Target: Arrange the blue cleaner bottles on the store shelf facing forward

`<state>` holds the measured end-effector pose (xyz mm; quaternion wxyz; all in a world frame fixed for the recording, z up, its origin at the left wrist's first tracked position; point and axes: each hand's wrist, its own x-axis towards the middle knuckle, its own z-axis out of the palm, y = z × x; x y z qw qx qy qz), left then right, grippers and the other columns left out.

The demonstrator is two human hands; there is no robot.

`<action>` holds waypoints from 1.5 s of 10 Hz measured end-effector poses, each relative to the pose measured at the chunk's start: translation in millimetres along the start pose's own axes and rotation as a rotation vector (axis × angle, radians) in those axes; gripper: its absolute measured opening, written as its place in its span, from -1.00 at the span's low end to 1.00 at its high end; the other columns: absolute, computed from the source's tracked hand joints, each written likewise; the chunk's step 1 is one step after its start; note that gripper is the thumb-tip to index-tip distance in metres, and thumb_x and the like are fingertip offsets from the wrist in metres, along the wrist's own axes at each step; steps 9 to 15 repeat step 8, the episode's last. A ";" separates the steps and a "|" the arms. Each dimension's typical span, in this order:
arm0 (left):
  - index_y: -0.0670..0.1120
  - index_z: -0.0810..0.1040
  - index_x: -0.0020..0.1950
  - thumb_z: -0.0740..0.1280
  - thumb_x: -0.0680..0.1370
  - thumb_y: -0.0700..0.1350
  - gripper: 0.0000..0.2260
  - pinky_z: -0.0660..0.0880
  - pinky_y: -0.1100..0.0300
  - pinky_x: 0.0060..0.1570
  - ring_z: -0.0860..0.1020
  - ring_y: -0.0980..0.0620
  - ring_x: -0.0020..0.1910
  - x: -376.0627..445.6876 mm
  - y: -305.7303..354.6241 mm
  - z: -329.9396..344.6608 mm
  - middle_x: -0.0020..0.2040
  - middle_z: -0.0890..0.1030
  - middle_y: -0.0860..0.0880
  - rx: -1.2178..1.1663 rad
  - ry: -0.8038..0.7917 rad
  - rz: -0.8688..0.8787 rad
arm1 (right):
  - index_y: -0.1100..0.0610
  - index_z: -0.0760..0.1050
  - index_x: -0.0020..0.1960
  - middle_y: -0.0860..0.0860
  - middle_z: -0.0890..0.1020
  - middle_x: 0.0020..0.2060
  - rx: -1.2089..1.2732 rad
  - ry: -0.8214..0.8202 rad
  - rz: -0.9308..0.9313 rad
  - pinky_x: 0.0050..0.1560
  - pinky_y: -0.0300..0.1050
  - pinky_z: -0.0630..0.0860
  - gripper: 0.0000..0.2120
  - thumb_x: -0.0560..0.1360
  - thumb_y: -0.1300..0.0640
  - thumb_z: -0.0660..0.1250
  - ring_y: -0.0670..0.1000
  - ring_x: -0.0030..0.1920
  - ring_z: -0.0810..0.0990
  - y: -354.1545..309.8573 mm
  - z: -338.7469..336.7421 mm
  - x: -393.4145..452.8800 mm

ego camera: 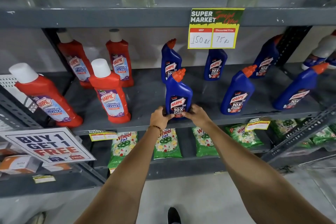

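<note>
Front blue cleaner bottle (pixel 178 94), at frame centre near the shelf (pixel 145 96) edge, gripped at its base by left hand (pixel 161 117) and right hand (pixel 197 114), fingers curled around either side. Arms extend forward. Best practice: twist gently, keeping the base flat and label outward.

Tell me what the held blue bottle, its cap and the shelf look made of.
Blue bottle: glossy moulded plastic, judging by soft highlights on its shoulder. Cap: orange plastic, seemingly ribbed. Shelf: probably grey painted metal, with chipped edges and perforated uprights.
</note>
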<state>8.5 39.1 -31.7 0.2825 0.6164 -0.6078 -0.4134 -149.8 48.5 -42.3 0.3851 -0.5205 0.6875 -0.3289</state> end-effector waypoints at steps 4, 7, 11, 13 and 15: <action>-0.18 0.46 0.22 0.39 0.46 -0.10 -0.64 0.52 -0.03 0.16 0.57 -0.17 0.14 -7.2 -3.3 -3.6 0.16 0.62 -0.20 0.101 -0.006 -0.003 | 0.24 0.43 0.19 0.18 0.62 0.13 -0.095 0.075 0.042 0.13 -0.02 0.50 -0.61 0.43 0.11 0.39 0.18 0.14 0.58 -5.4 -1.8 -18.6; -0.19 0.06 0.49 0.07 0.61 -0.01 -0.50 -0.04 -0.02 0.51 0.20 -0.14 0.49 -45.4 -13.0 -4.8 0.49 0.25 -0.19 0.638 0.199 0.282 | 0.21 0.01 0.51 0.17 0.12 0.53 -0.714 0.318 -0.237 0.54 0.07 -0.06 -0.37 0.58 -0.15 -0.01 0.15 0.55 -0.01 -0.4 2.6 -72.5; -0.23 0.06 0.49 0.07 0.61 0.02 -0.46 -0.08 -0.03 0.50 0.14 -0.18 0.50 -60.9 -7.1 -10.3 0.50 0.20 -0.23 0.708 0.334 0.405 | 0.20 -0.01 0.51 0.17 0.08 0.53 -0.770 0.427 -0.328 0.52 0.11 -0.11 -0.37 0.58 -0.15 -0.04 0.17 0.55 -0.03 -10.4 -5.3 -87.7; -0.23 0.06 0.49 0.07 0.61 0.02 -0.46 -0.08 -0.03 0.50 0.14 -0.18 0.50 -60.9 -7.1 -10.3 0.50 0.20 -0.23 0.708 0.334 0.405 | 0.20 -0.01 0.51 0.17 0.08 0.53 -0.770 0.427 -0.328 0.52 0.11 -0.11 -0.37 0.58 -0.15 -0.04 0.17 0.55 -0.03 -10.4 -5.3 -87.7; -0.23 0.06 0.49 0.07 0.61 0.02 -0.46 -0.08 -0.03 0.50 0.14 -0.18 0.50 -60.9 -7.1 -10.3 0.50 0.20 -0.23 0.708 0.334 0.405 | 0.20 -0.01 0.51 0.17 0.08 0.53 -0.770 0.427 -0.328 0.52 0.11 -0.11 -0.37 0.58 -0.15 -0.04 0.17 0.55 -0.03 -10.4 -5.3 -87.7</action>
